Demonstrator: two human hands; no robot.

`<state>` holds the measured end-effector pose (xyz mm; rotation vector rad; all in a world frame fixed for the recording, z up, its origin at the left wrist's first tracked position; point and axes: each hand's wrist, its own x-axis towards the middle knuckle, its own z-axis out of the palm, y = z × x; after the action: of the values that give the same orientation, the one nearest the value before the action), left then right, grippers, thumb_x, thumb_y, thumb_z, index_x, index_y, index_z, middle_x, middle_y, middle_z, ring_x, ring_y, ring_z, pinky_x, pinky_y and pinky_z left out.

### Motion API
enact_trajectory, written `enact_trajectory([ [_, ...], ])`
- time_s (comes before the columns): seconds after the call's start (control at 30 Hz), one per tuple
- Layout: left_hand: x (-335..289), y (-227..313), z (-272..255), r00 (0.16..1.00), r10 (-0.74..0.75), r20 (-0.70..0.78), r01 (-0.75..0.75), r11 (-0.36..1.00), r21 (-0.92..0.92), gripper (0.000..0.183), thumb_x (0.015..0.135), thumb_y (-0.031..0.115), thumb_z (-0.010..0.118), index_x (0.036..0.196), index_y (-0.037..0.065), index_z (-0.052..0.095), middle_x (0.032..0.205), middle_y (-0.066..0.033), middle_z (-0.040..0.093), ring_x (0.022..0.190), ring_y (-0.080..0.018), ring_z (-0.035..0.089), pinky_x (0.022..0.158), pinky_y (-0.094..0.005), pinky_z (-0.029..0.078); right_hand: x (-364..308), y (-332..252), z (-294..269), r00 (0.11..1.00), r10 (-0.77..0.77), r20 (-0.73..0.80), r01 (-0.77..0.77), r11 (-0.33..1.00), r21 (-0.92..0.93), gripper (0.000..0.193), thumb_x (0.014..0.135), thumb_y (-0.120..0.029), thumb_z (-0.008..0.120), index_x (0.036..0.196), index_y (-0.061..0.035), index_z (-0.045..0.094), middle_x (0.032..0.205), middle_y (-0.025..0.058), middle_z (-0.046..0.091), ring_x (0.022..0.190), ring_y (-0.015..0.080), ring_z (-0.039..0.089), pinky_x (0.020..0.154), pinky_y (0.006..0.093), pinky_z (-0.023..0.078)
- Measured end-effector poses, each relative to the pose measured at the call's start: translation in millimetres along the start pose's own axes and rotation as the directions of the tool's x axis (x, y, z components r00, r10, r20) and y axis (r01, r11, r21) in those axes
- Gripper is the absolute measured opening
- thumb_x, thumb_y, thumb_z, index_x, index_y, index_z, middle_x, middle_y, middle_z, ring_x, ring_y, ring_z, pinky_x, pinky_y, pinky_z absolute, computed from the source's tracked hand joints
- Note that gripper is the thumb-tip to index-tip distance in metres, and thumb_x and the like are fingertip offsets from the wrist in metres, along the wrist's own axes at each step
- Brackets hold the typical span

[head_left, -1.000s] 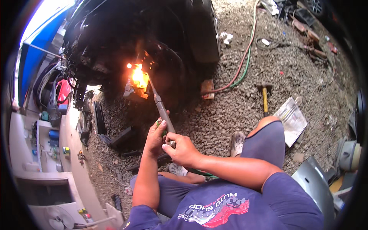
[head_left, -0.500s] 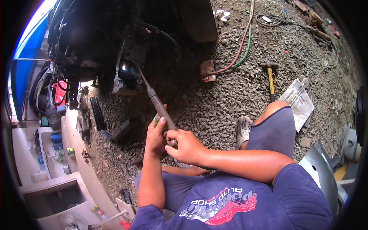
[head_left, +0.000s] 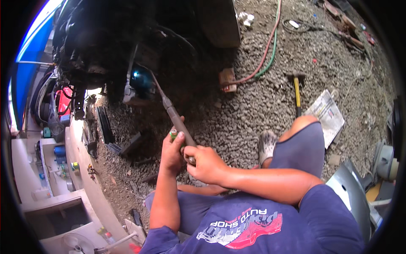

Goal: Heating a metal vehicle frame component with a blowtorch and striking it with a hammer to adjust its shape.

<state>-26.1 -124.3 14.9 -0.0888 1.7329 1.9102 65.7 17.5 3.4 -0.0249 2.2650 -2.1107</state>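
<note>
My left hand [head_left: 171, 153] is closed around the middle of a grey welding torch [head_left: 179, 124], its thumb along the near side. A small green piece [head_left: 173, 134] shows by that thumb; I cannot tell whether it is a lighter or part of the torch. My right hand [head_left: 206, 164] grips the torch's rear end, fingers curled over it near a round metal knob. The torch's thin bent tip points up and left at a metal bracket [head_left: 134, 95] under a dark vehicle part [head_left: 169, 21]. A bluish-white glow shows inside the bracket, beside the tip.
Gravel [head_left: 237, 122] covers the ground. Red and green hoses [head_left: 268, 56] run to a small box [head_left: 227, 79]. A yellow-handled hammer [head_left: 297, 91] and a newspaper [head_left: 325, 113] lie to the right, beyond my knee. A grey body panel [head_left: 344, 186] and a white cabinet [head_left: 57, 211] flank me.
The glow in the bracket has turned from whitish to brighter blue. Both hands keep their hold on the torch, with only a slight shift of the whole view.
</note>
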Motion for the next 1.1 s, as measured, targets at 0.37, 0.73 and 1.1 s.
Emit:
enact_trajectory([
  [0.37,-3,6,-4,0.999,0.015,0.051,-0.015,1.0,-0.003,0.068,0.105,0.021,0.071,0.165,0.006,0.043,0.1,0.0049,0.063,0.086,-0.0042,0.061,0.079,-0.023,0.054,1,-14,-9,1.0,-0.013,0.013,0.013,0.999,-0.042,0.016,0.084,-0.008,0.071,0.097,-0.0036,0.064,0.086,0.0199,0.067,0.083,0.0428,0.069,0.076,0.0504,0.055],
  [0.73,5,-7,0,0.999,-0.028,-0.038,0.03,0.998,0.051,0.063,0.104,0.024,0.074,0.161,0.01,0.051,0.088,0.0096,0.059,0.064,0.0001,0.046,0.057,-0.0189,0.037,2,-5,-6,0.996,0.079,0.033,-0.077,0.995,-0.06,0.017,0.085,-0.008,0.07,0.1,-0.0022,0.065,0.09,0.0236,0.071,0.086,0.0439,0.072,0.078,0.0507,0.056],
  [1.1,-3,0,7,0.995,0.099,0.006,-0.099,0.99,0.102,0.061,0.105,0.021,0.067,0.159,-0.002,0.049,0.136,-0.003,0.065,0.11,-0.0089,0.061,0.096,-0.0276,0.05,-1,2,-9,0.998,-0.06,-0.001,0.06,0.997,-0.047,0.015,0.087,-0.009,0.071,0.1,-0.0067,0.064,0.088,0.0185,0.071,0.088,0.042,0.069,0.077,0.0521,0.056],
])
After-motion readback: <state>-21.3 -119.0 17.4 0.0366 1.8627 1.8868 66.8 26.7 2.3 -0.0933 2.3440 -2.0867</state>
